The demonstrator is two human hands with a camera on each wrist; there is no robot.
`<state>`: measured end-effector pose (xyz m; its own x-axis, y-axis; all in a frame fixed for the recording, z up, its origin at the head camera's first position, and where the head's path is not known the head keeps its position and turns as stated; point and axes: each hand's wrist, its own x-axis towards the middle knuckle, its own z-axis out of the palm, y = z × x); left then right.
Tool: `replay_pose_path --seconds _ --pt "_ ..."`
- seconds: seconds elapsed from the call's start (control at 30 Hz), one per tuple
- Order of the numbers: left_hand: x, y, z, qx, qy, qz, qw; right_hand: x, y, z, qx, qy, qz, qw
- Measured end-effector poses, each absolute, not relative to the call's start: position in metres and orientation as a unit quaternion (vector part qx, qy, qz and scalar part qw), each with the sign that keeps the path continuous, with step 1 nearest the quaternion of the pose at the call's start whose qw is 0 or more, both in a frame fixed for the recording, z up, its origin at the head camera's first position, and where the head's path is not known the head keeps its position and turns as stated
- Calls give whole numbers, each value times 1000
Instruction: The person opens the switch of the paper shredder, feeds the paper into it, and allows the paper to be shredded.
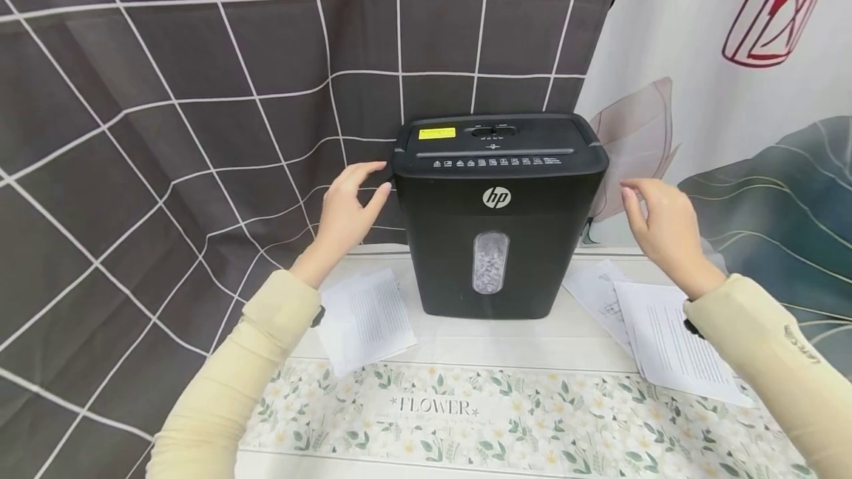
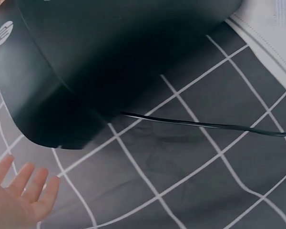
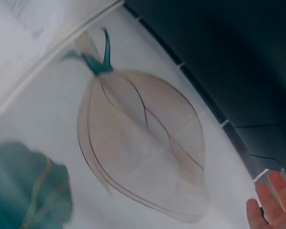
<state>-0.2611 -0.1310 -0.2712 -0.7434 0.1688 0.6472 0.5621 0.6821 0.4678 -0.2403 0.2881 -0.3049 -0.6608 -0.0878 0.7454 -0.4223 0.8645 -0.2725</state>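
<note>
A black HP paper shredder (image 1: 446, 242) stands upright on the table, with a slot on top and a small window (image 1: 490, 263) showing shredded paper. Beside its upper left corner is my left hand (image 1: 349, 202), fingers loosely bent and holding nothing; in the left wrist view the fingers (image 2: 35, 183) are near the shredder's edge, apart from it. On the other side my right hand (image 1: 665, 224) hovers a little away from the shredder, also holding nothing. Only part of that hand (image 3: 275, 202) shows in the right wrist view.
Printed sheets (image 1: 373, 320) lie left of the shredder, and more papers (image 1: 679, 338) lie to the right. A black cord (image 2: 209, 125) runs from behind the shredder. Dark checked cloth (image 1: 266, 43) hangs behind; a flowered runner (image 1: 399, 420) covers the table front.
</note>
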Motion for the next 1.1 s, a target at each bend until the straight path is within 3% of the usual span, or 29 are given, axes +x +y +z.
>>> replay_pose_path --seconds 0.13,0.33,0.8,1.1 --pt "-261 -124 -262 -222 -870 -332 288 -245 282 -288 150 -874 191 421" --pt "-259 -118 -256 -232 -873 -324 283 -260 270 -263 192 -879 158 407" --pt "-251 -105 -253 -251 -879 -301 272 -308 240 -218 192 -937 244 158" --pt "-258 -77 -222 -282 -883 -254 277 -326 231 -218 191 -956 193 109"
